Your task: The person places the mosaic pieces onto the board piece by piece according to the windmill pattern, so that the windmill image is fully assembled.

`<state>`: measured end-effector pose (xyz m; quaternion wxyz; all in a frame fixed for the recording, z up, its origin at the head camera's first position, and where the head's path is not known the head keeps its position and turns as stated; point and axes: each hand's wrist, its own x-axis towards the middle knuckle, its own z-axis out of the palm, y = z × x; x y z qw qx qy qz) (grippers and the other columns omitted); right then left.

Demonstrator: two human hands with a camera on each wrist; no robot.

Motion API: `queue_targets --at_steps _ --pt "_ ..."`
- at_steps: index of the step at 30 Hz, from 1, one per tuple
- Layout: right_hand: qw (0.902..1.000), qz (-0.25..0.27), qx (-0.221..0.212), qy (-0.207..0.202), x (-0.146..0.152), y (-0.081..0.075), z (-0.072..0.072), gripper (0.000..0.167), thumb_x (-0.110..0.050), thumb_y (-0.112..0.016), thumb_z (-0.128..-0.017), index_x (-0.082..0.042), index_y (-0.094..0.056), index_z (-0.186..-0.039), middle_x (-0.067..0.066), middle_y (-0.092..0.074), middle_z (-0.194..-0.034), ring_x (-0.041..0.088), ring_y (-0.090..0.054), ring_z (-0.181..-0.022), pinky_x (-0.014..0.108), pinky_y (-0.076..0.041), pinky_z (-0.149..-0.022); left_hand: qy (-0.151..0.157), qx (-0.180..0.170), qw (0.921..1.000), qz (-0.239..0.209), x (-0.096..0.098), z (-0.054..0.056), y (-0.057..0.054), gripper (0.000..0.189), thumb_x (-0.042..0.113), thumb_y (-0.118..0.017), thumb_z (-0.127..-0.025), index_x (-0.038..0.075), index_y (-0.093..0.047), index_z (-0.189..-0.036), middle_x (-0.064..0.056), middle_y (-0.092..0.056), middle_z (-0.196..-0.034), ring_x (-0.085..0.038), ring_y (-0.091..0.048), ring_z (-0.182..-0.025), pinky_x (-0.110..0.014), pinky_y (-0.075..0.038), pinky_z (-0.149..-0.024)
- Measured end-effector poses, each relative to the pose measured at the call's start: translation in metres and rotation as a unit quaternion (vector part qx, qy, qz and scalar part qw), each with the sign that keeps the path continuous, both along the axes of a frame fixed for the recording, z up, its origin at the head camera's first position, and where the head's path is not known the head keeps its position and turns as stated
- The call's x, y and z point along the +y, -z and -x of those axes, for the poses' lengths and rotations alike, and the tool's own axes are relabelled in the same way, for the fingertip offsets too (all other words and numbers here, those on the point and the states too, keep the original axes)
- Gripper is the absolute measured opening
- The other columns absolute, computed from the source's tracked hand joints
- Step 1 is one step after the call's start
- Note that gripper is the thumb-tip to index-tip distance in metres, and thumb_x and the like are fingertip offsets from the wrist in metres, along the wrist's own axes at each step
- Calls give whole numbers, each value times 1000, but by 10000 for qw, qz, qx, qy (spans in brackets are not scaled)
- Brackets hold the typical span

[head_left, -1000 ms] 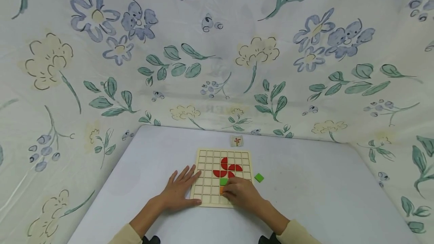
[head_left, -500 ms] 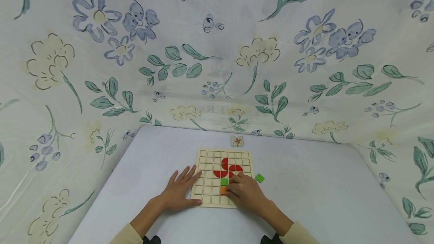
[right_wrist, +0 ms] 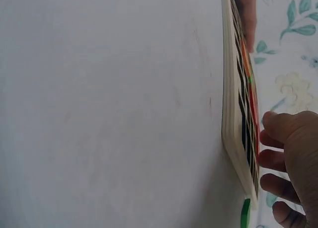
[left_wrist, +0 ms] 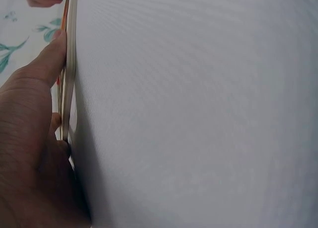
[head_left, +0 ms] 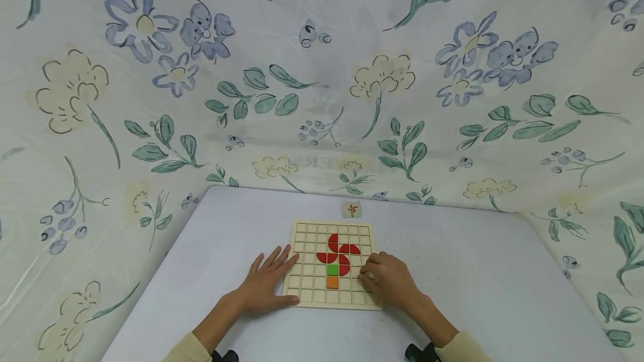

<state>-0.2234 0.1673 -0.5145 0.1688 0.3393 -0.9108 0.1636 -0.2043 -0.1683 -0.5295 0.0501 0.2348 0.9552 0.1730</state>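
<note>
A square wooden grid board [head_left: 308, 272] lies on the white table. In its cells sit several red quarter-circle pieces [head_left: 327, 257] in a pinwheel shape, with a green square tile [head_left: 332, 270] and an orange square tile [head_left: 332, 282] below them. My left hand [head_left: 264, 284] rests spread at the board's left edge, thumb on the lower left corner. Over the right edge is my right hand [head_left: 389, 278], fingers loosely bent; in the right wrist view nothing shows between them. A loose green tile [right_wrist: 245, 213] lies beside the board there; in the head view the hand hides it.
A small pattern card [head_left: 351, 209] with a red design lies on the table [head_left: 478, 272] behind the board. Cloth [head_left: 322, 116] printed with flowers hangs around the table's back and sides.
My right hand has left the red piece and the tiles at the board's middle and moved right to the board's edge, over the loose green tile. My left hand has stayed put.
</note>
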Motion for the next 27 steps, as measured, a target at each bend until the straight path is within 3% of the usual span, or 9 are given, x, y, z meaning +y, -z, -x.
queue_targets --at_steps 6,13,17,22,27 --pt "9991 65 174 391 16 3 1 9 -19 -84 -78 -17 -77 -83 -7 -63 -87 10 -53 -78 28 -49 -65 -59 -61 10000 22 0 -1 0 99 73 -59 -81 17 -29 -156 -7 -15 -163 -30 -9 -149 -60 -4 -113" --pt "9908 -261 -203 1313 32 1 2 19 -18 -84 -78 -13 -75 -94 2 -61 -100 23 -56 -94 39 -51 -77 -62 -75 10000 -19 -1 -3 1 99 72 -60 -81 15 -30 -156 -8 -16 -163 -31 -9 -149 -61 -5 -113" --pt "9861 -438 -294 1577 38 0 4 22 -18 -84 -77 -10 -75 -95 5 -62 -101 26 -57 -95 40 -51 -76 -92 -80 9999 3 -1 -3 2 99 73 -59 -80 16 -30 -156 -7 -15 -163 -30 -8 -149 -60 -4 -113" --pt "9829 -499 -409 1723 41 1 6 21 -20 -85 -77 -11 -76 -95 2 -65 -96 23 -60 -91 37 -52 -75 -79 -18 10000 15 -1 -2 4 99 74 -58 -80 16 -30 -156 -7 -15 -163 -29 -8 -149 -60 -4 -113" --pt "9886 -343 -329 1430 40 0 7 20 -20 -85 -76 -11 -77 -92 0 -67 -91 20 -61 -87 36 -53 -73 -57 -20 10000 -71 0 -2 2 99 73 -59 -80 16 -31 -156 -8 -16 -163 -30 -9 -149 -61 -5 -113"
